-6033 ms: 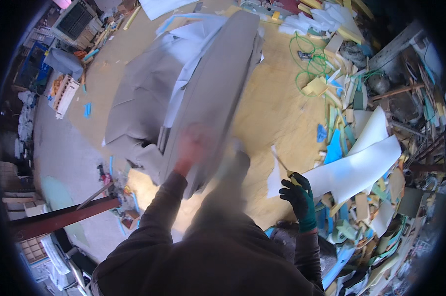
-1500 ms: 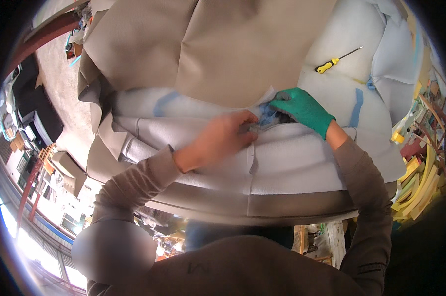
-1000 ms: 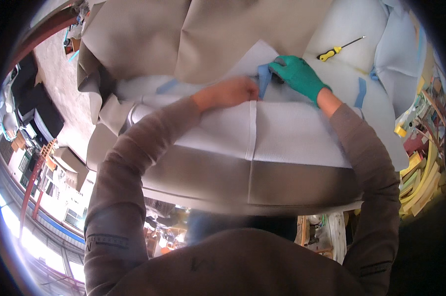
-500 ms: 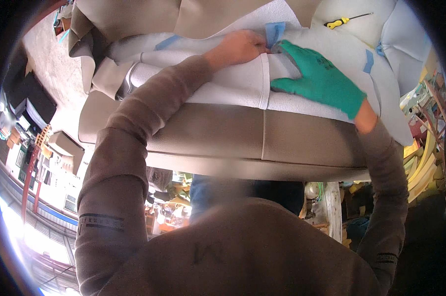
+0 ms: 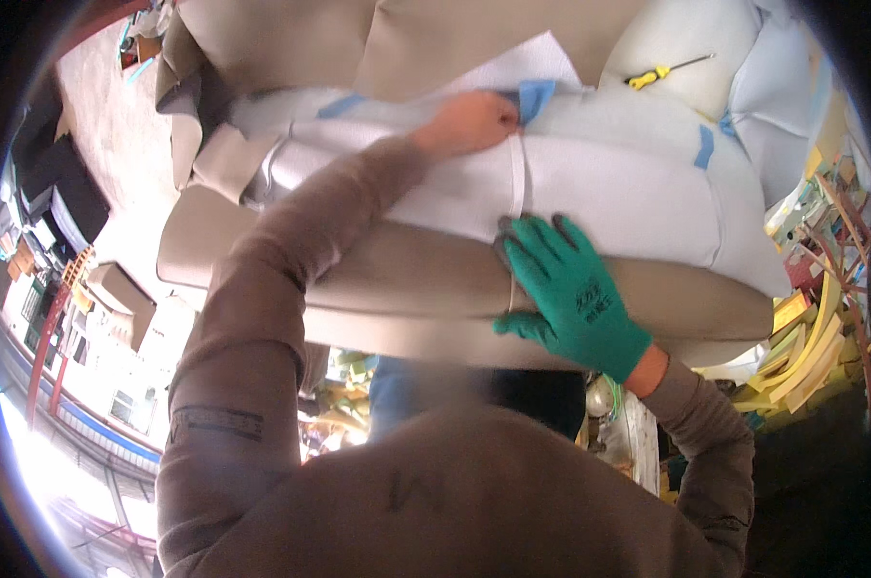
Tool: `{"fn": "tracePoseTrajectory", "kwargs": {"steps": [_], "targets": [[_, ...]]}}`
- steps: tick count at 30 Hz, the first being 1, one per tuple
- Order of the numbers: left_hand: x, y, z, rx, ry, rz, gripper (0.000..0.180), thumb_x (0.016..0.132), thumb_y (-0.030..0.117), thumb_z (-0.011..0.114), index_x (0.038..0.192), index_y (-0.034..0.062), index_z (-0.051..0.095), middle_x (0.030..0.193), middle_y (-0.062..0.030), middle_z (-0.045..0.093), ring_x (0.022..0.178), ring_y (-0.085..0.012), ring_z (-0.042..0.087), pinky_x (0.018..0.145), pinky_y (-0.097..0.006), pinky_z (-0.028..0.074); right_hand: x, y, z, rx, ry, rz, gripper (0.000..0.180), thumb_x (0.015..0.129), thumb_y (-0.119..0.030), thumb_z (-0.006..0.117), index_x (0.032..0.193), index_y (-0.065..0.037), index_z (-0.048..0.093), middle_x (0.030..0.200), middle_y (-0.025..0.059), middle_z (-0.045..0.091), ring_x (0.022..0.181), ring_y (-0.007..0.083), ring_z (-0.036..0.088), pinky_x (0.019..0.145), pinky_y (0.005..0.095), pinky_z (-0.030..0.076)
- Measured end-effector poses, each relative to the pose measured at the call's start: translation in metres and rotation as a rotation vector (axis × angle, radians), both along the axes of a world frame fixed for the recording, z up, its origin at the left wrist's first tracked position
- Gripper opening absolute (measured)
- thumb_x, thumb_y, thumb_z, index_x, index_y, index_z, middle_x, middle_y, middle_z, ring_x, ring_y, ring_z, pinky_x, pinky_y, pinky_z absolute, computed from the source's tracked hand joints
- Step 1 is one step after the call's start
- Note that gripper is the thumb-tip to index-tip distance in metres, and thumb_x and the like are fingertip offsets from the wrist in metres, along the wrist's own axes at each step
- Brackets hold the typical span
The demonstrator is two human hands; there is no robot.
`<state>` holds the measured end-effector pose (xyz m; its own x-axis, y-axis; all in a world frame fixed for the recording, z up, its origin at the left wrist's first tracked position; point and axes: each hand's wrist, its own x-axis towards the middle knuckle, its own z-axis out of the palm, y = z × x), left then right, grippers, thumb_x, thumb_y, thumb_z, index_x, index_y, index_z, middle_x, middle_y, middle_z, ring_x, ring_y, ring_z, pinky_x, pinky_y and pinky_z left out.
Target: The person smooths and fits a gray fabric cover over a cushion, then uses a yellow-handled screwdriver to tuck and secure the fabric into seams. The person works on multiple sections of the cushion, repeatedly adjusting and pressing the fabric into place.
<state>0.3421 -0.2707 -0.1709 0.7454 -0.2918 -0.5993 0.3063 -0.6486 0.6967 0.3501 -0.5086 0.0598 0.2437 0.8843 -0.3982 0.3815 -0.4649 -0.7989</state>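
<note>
A tan upholstery cover [image 5: 407,265] with a white fabric underside [image 5: 619,197] lies across a padded cushion in front of me. My bare left hand [image 5: 469,123] is closed in a pinch at the far end of the cover's pale seam strip [image 5: 518,173], beside a blue patch [image 5: 535,99]. My right hand [image 5: 575,299], in a green glove, lies over the tan face along the same seam. Its fingers are stretched and its thumb is apart; nothing is in it.
A yellow-handled screwdriver [image 5: 652,77] rests on the pale padding at the far right. More tan cover material [image 5: 464,43] drapes behind. Yellow foam strips [image 5: 816,352] are piled at right. A tan padded piece [image 5: 118,299] stands on the floor at left.
My right hand has left the far edge and moved toward me onto the tan face. The white underside now lies flatter. My left hand remains at the seam's far end.
</note>
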Motion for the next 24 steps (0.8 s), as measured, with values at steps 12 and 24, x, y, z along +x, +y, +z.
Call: {"fn": "tracePoseTrajectory", "kwargs": {"steps": [12, 24], "targets": [[-0.007, 0.003, -0.004, -0.119, -0.05, 0.072, 0.02, 0.094, 0.032, 0.078, 0.092, 0.0117, 0.079, 0.089, -0.0134, 0.077, 0.085, -0.0361, 0.073, 0.074, -0.048, 0.055, 0.126, -0.006, -0.146, 0.011, -0.188, -0.004, 0.029, 0.102, -0.018, 0.067, 0.127, -0.006, 0.073, 0.115, 0.014, 0.074, 0.099, 0.034, 0.073, 0.083, 0.0458, 0.059], [0.012, 0.011, 0.044, -0.072, 0.229, 0.098, 0.027, 0.094, 0.032, 0.075, 0.093, 0.0047, 0.07, 0.087, -0.0171, 0.071, 0.08, -0.0352, 0.066, 0.077, -0.048, 0.054, 0.077, -0.017, -0.068, -0.092, 0.013, 0.118, 0.02, 0.099, -0.023, 0.07, 0.112, -0.009, 0.074, 0.108, 0.0144, 0.073, 0.087, 0.0357, 0.073, 0.076, 0.0477, 0.056]]}}
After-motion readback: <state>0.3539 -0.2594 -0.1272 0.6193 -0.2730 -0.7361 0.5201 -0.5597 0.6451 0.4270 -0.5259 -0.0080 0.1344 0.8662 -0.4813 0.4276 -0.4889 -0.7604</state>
